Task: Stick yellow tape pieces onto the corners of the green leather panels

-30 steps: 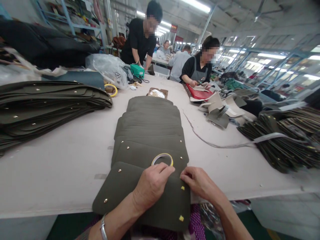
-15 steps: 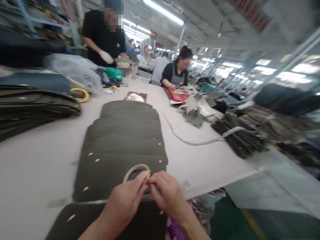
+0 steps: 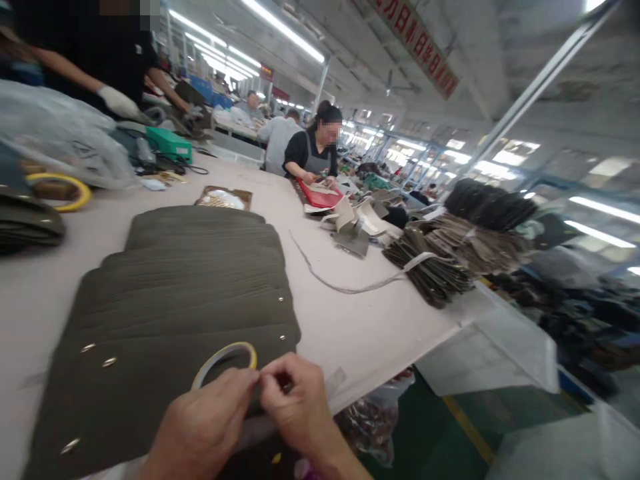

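Observation:
My left hand (image 3: 200, 417) is closed around a roll of yellow-edged tape (image 3: 240, 347), its ring standing above the fingers. Against its fingertips, my right hand (image 3: 295, 393) makes a pinch with thumb and forefinger; whatever lies between them is too small or hidden to make out. Both hands are over the near right corner of a pile of dark olive quilted-looking pieces (image 3: 200, 280), laid overlapping and fitted with small metal eyelets. Below my hands another dark piece is mostly hidden.
A second yellow tape roll (image 3: 83, 193) stands at left beside a clear plastic bag (image 3: 65, 137). Behind the pile is a small box of metal bits (image 3: 225, 199). A cord (image 3: 345, 291) runs to bundled dark pieces (image 3: 430, 267). Co-workers (image 3: 315, 150) handle pieces farther back. The table's edge (image 3: 395, 357) slants at right.
The view has swung right, so the table's contents sit farther left. My hands stay close together at the tape roll, the right one now showing a rounder pinch.

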Tool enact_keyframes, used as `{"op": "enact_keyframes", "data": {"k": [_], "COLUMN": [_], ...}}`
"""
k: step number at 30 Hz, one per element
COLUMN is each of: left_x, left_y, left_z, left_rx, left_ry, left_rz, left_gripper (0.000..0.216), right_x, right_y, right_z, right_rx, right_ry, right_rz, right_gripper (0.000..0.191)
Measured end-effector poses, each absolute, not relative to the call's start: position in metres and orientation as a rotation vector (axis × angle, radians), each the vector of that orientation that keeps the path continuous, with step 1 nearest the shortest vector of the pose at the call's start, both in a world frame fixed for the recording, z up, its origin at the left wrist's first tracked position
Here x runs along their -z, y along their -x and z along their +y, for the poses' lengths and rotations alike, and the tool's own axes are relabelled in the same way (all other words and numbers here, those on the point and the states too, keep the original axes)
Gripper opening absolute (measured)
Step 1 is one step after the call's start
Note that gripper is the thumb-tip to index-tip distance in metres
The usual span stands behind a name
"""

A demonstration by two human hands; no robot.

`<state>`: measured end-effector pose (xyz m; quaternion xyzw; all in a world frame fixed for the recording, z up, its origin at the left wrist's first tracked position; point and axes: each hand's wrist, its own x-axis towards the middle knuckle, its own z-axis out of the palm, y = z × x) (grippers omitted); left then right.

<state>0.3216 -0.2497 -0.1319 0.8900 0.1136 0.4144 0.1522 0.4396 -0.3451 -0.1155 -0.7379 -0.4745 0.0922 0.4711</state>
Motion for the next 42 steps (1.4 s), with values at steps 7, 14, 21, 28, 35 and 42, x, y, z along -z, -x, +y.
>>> {"op": "enact_keyframes", "data": {"k": [7,14,21,28,35,42], "left_x": [0.124,0.142,0.145,0.146,0.146,0.147], "left_y": [-0.325,-0.334,-0.335,-0.335,-0.335,-0.335], "left_z": [-0.267,-0.259,-0.259,-0.26,-0.259,-0.259], "left_rx": [-0.956,-0.584,-0.489,-0.481,-0.485,-0.503], "left_ry": [-2.588,-2.877,-2.887,-2.861,-2.84,-2.83], "left_rz": [0.352,0.536,0.551,0.553,0.557,0.558], "left_gripper": [0.021,0.009,0.003,0.003,0.003,0.006], "right_x": [0.127,0.136,0.134,0.134,0.137,0.141], "right_y": [-0.479,-0.515,-0.512,-0.515,-0.514,-0.502], "right_z": [-0.346,-0.336,-0.324,-0.323,-0.344,-0.334], "right_rx": [-0.637,-0.668,-0.419,-0.256,0.029,0.085], "right_ry": [1.749,1.884,2.075,2.204,2.073,2.214], "right_rz": [-0.706,-0.894,-1.24,-1.365,-1.579,-1.582], "right_gripper": [0.023,0.032,0.021,0.023,0.019,0.021]}}
